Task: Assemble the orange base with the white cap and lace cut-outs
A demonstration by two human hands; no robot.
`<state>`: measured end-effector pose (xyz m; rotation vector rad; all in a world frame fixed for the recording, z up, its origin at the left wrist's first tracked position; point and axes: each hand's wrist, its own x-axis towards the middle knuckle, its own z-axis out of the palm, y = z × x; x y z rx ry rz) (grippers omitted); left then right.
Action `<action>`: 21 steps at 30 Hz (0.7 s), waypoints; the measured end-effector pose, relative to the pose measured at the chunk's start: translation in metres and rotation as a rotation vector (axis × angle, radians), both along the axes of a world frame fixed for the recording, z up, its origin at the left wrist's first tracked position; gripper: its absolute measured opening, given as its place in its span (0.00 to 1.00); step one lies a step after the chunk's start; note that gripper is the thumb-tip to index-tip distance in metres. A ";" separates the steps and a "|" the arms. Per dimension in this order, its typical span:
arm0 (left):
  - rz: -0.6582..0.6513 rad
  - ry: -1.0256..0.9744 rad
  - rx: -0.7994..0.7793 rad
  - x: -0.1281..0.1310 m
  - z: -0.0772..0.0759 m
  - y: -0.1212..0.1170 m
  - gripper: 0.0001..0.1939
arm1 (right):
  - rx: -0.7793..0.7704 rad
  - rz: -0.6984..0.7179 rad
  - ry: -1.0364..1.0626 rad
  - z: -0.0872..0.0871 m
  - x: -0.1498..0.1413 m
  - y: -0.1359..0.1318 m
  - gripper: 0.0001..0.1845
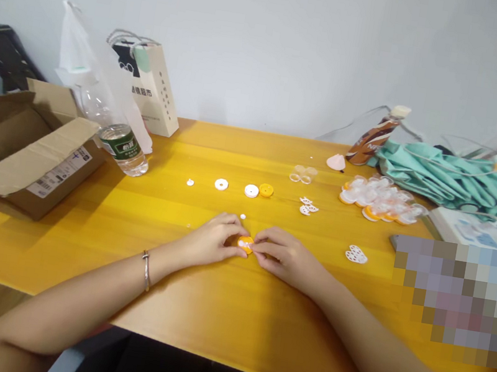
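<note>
A small round orange disc with little white pieces on its face lies low over the table in front of me. My left hand grips its left edge between thumb and fingers. From the other side, my right hand has its fingertips pinched together at the white pieces; what exactly they hold is too small to make out. Just beyond the hands is a tiny white piece. Farther back, a white ring, a white disc and an orange disc lie in a row.
White leaf-shaped pieces, a perforated white piece, clear rings and a cluster of clear-topped orange-and-white items lie right. An open carton and water bottle stand left. A brown bottle stands behind.
</note>
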<state>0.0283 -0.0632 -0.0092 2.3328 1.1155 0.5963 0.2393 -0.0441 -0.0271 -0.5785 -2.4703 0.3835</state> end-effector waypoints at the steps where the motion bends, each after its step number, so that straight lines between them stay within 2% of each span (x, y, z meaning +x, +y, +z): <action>1: 0.001 -0.001 0.000 0.000 0.000 0.000 0.15 | -0.009 -0.003 0.008 0.000 0.000 0.000 0.08; 21: -0.008 -0.039 -0.041 -0.001 0.000 0.001 0.12 | -0.083 0.019 -0.012 0.003 -0.004 0.003 0.07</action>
